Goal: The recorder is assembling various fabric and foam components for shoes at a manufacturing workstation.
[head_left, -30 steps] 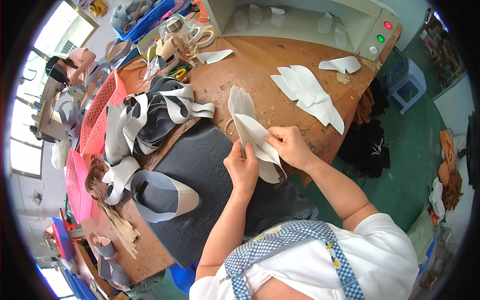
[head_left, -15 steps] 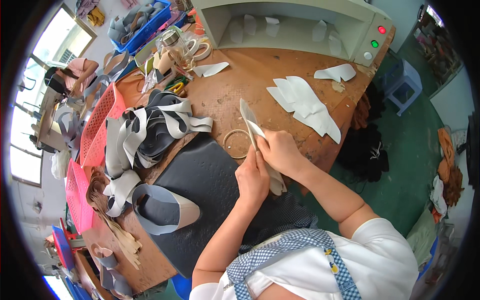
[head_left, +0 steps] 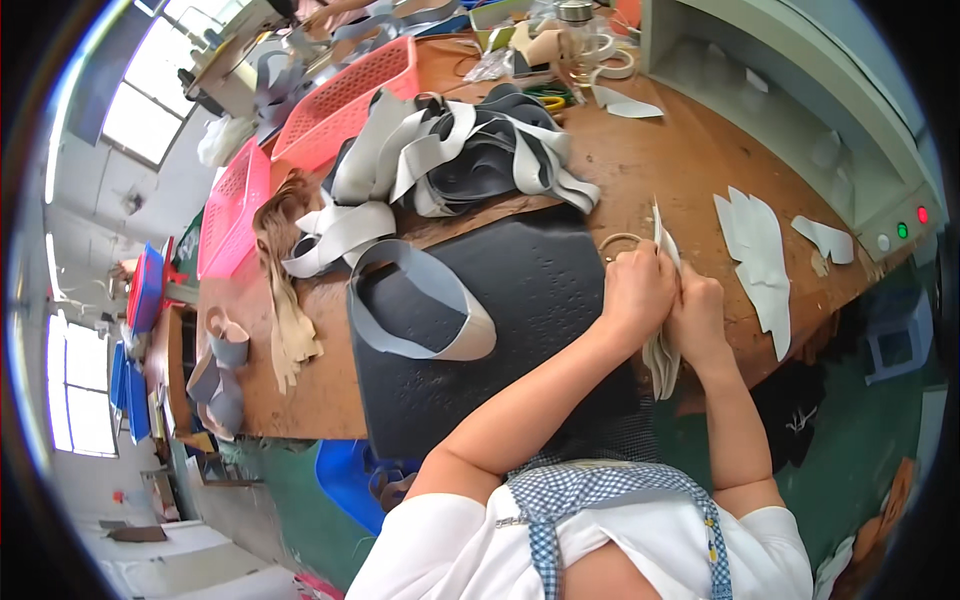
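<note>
My left hand (head_left: 638, 290) and my right hand (head_left: 698, 315) are closed side by side around a thin bundle of pale, layered cut pieces (head_left: 662, 368). The bundle stands on edge, with its pointed top above my knuckles and its looser layers hanging below. My fingers hide its middle, and I cannot tell whether it is cloth or leather. Behind my left hand, part of a tan ring (head_left: 622, 238) lies on the table. To the left, a wide grey and beige band loop (head_left: 472, 335) rests on a black mat (head_left: 540, 290).
Grey and white strips (head_left: 440, 150) are heaped beyond the mat, near pink baskets (head_left: 345, 105). White cut pieces (head_left: 755, 260) lie to the right on the wooden table (head_left: 690, 130). A pale open-fronted box with lit buttons (head_left: 903, 230) stands at the far right.
The view has swung left, so the table things appear farther right. Both hands still grip the pale pieces, and my left hand now sits higher, beside the right.
</note>
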`<state>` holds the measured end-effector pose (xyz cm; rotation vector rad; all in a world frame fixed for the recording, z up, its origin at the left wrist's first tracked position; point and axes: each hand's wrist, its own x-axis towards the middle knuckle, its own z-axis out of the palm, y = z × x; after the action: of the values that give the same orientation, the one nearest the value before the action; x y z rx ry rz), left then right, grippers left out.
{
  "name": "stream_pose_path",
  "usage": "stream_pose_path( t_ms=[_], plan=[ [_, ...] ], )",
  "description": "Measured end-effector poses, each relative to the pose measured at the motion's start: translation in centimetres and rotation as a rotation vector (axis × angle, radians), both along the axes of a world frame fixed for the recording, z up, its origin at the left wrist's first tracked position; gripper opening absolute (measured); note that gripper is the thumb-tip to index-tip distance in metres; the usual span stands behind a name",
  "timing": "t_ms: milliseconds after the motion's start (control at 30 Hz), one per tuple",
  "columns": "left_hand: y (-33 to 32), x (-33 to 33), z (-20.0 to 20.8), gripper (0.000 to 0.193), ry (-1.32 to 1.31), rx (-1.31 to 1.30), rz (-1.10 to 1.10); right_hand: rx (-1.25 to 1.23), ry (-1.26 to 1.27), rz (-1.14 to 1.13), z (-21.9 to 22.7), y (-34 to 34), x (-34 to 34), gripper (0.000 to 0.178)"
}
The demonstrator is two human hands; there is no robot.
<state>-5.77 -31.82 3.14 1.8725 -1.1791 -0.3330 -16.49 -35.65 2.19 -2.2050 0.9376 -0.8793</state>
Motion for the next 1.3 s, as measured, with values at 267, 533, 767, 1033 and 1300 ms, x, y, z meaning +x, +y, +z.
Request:
stream_pose_path(
  t_ms=[267, 533, 767, 1033, 1300],
  plan=[
    [2.8, 3.6, -4.7, 0.033, 0.306, -0.063, 0.159, 0.195, -0.193, -0.158, -2.2, 0.2, -1.6, 0.032],
    [2.2, 1.7, -2.5, 0.031, 0.17, -0.081, 0.126, 0.4, -0.212, -0.315, -0.7, -0.1, -3.6, 0.03],
    [2.7, -1.3, 1.1, 0.016, -0.151, -0.228, -0.086, 0.13, -0.123, -0.205, 4.2, 0.3, -1.5, 0.05],
    [4.0, -2.6, 0.8, 0.029, -0.506, -0.331, -0.154, 0.115, 0.146, -0.18, 6.2, -2.0, -2.1, 0.019],
    [3.3, -0.9, -1.2, 0.032, -0.017, -0.237, -0.044, 0.23, -0.108, -0.282, 1.8, -1.9, -4.4, 0.012]
  ],
)
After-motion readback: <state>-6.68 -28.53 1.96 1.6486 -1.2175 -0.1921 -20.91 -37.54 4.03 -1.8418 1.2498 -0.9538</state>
